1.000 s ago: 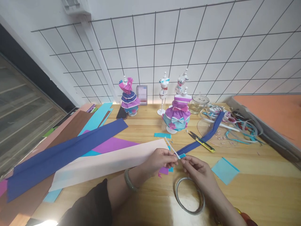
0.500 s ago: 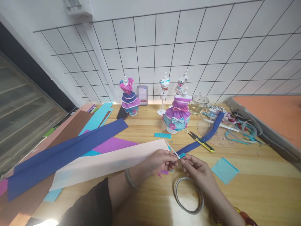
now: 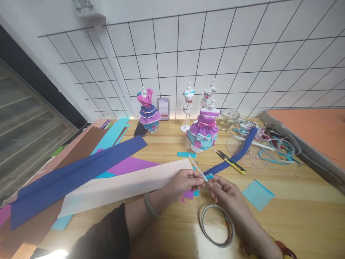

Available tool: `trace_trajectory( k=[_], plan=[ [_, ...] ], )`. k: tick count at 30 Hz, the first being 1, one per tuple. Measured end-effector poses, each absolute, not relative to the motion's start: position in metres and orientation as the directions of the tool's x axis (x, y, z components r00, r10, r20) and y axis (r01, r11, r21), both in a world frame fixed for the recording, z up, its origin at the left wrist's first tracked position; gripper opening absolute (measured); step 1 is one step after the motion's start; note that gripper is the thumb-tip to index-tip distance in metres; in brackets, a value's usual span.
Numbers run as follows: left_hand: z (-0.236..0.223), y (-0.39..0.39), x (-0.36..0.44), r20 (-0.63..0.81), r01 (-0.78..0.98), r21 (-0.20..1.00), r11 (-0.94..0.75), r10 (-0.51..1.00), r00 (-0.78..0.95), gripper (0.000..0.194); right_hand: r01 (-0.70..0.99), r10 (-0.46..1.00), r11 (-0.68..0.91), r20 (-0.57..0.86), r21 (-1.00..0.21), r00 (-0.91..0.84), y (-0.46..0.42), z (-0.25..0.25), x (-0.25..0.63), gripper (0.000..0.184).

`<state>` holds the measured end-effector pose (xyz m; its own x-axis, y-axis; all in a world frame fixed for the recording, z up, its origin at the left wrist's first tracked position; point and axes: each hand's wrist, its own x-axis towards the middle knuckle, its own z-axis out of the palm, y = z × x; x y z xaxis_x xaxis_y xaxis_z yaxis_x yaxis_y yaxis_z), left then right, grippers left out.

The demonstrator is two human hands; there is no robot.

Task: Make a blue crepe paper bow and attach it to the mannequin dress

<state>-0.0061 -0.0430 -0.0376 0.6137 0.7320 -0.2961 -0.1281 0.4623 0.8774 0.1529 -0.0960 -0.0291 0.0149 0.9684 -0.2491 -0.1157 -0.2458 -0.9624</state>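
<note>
White and narrow, a thin strip (image 3: 196, 166) is held together with a small turquoise piece (image 3: 209, 176) where two bare hands are set close over a wooden table (image 3: 302, 216). By the left hand (image 3: 188, 182), closed at thumb and forefinger, the strip is pinched near its lower end, the remaining fingers curled beneath. By the right hand (image 3: 225, 191), the turquoise piece is gripped from the opposite side, thumb and fingertips pressed shut; whether the white strip is also touched by that hand cannot be told. The strip's free end is pointed up and away, toward a flat turquoise strip (image 3: 186, 155) laid on the wood. A ring-shaped roll (image 3: 229, 239) is laid flat just below the right hand. To the left, a long pale pink sheet (image 3: 121, 183) and a navy sheet (image 3: 81, 180) are spread over other coloured lengths. To the right, yellow-handled snips (image 3: 237, 168) are rested across a folded navy band (image 3: 246, 144), and a turquoise square (image 3: 258, 194) is placed near the right forearm. Behind the hands, a purple and turquoise dress (image 3: 203, 133) is displayed on a small white form.
</note>
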Motion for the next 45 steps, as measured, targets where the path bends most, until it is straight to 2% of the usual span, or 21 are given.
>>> trace_trajectory(
  k=[4, 8, 13, 18, 23, 29, 35, 40, 45],
  plan=[
    [-0.039, -0.043, -0.006, -0.308, -0.028, 0.920, 0.391, 0.764, 0.567, 0.032, -0.101, 0.970, -0.238, -0.242, -0.966, 0.036, -0.096, -0.033, 0.153, 0.032],
    [-0.038, -0.043, -0.006, -0.295, -0.066, 0.909, 0.412, 0.747, 0.596, 0.030, -0.056, 0.973, -0.221, -0.224, -0.974, 0.059, -0.096, -0.038, 0.155, 0.029],
    [-0.035, -0.043, -0.006, -0.326, -0.113, 0.848, 0.517, 0.678, 0.659, 0.031, -0.025, 0.985, -0.166, -0.167, -0.986, 0.051, -0.096, -0.040, 0.157, 0.024],
    [-0.032, -0.042, -0.009, -0.359, -0.099, 0.799, 0.593, 0.602, 0.713, 0.027, 0.002, 0.983, -0.175, -0.175, -0.985, 0.055, -0.096, -0.038, 0.158, 0.025],
    [-0.031, -0.040, -0.010, -0.339, -0.118, 0.767, 0.631, 0.555, 0.760, 0.021, -0.042, 0.985, -0.171, -0.172, -0.984, 0.013, -0.096, -0.037, 0.158, 0.025],
    [-0.028, -0.040, -0.011, -0.360, -0.106, 0.642, 0.760, 0.421, 0.833, 0.013, -0.100, 0.988, -0.146, -0.140, -0.984, -0.068, -0.096, -0.036, 0.158, 0.024],
    [-0.024, -0.040, -0.010, -0.382, -0.077, 0.583, 0.809, 0.357, 0.852, 0.011, -0.118, 0.991, -0.128, -0.122, -0.985, -0.051, -0.097, -0.034, 0.158, 0.036],
    [-0.027, -0.040, -0.009, -0.366, -0.082, 0.566, 0.820, 0.339, 0.867, 0.011, -0.090, 0.993, -0.109, -0.105, -0.990, -0.044, -0.100, -0.032, 0.158, 0.027],
    [-0.028, -0.039, -0.010, -0.313, -0.077, 0.634, 0.770, 0.346, 0.885, 0.014, -0.072, 0.992, -0.113, -0.109, -0.991, -0.060, -0.100, -0.028, 0.158, 0.022]
  ],
)
